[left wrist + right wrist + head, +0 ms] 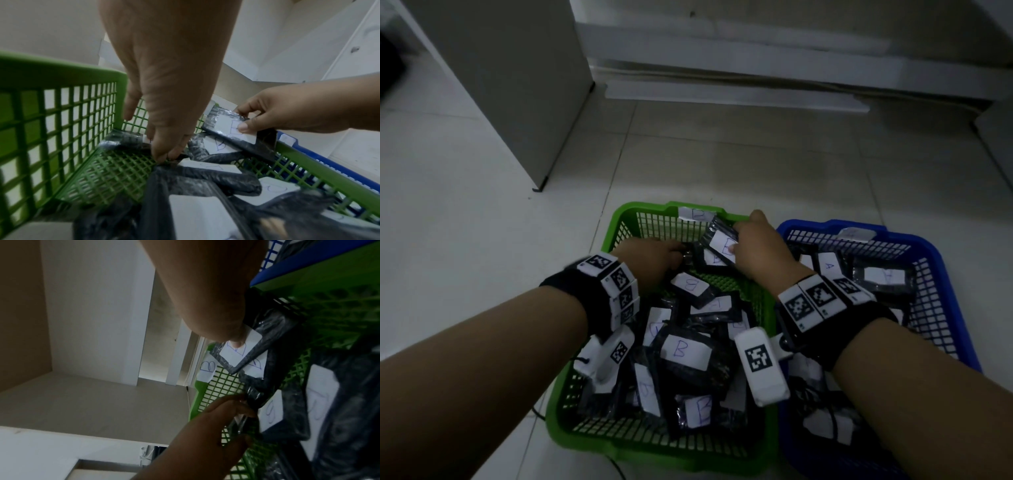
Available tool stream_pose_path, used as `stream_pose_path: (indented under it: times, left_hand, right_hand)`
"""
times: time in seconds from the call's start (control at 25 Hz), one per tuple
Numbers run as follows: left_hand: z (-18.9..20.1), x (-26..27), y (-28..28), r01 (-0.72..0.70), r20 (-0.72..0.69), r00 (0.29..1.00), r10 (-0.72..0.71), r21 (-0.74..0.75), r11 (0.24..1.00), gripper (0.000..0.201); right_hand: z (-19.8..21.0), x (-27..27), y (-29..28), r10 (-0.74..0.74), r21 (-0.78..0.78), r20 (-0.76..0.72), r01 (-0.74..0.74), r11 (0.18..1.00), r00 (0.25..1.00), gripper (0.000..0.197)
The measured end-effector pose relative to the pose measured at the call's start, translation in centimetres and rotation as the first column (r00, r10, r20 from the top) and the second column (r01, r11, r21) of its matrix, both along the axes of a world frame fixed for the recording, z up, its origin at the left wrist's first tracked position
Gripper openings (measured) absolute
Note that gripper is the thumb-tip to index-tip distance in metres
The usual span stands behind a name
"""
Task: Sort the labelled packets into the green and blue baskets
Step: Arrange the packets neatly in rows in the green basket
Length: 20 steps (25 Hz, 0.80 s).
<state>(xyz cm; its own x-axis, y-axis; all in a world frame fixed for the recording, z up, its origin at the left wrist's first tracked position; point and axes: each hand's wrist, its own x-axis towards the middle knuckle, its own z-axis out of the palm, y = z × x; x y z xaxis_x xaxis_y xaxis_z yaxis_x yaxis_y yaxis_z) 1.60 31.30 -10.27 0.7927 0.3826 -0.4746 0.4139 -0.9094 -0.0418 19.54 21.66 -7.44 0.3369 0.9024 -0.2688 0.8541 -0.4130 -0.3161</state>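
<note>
The green basket point(619, 219) holds several black packets with white "B" labels point(683, 351). Beside it on the right, the blue basket point(928, 246) holds packets labelled "A" point(829, 265). My right hand point(753, 245) pinches a "B" packet point(722, 244) tilted above the green basket's far right corner, with the thumb on its label point(236, 352). My left hand point(166, 155) reaches down into the green basket's far end. Its fingertips pinch the plastic edge of a black packet point(254, 392) lying on the mesh floor.
Both baskets sit side by side on a pale tiled floor point(722, 164). A paper "B" tag point(697, 214) hangs on the green rim, and another tag point(856, 234) on the blue rim. A white cabinet point(500, 85) stands at the back left, with low white furniture behind.
</note>
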Motion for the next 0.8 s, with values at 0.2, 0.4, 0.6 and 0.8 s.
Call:
stream_pose_path:
  times: [0.2,0.4,0.6,0.8]
  left_hand:
    - [0.1,0.1,0.0,-0.008,-0.022,1.000,0.008,-0.003,1.000,0.037]
    - [-0.2,0.5,-0.6,-0.027,0.137,0.989,0.053,-0.180,0.983,0.041]
    - [-0.6,0.3,-0.7,-0.010,0.089,0.996,0.029,-0.204,0.979,0.047]
    - [0.3,0.3,0.0,-0.120,0.001,0.992,0.122,-0.190,0.974,0.057]
  right_hand:
    - [-1.1,-0.2,-1.2,0.079,0.104,0.226,-0.105,0.989,0.971,0.030]
    - [-0.7,-0.9,-0.9,0.218,-0.026,0.078,-0.217,0.976,0.973,0.036]
    - [-1.3,-0.7,-0.8,0.217,-0.048,-0.056,-0.219,0.974,0.975,0.034]
    - [-1.6,-0.7,-0.5,0.175,-0.069,-0.091,-0.182,0.981,0.980,0.030]
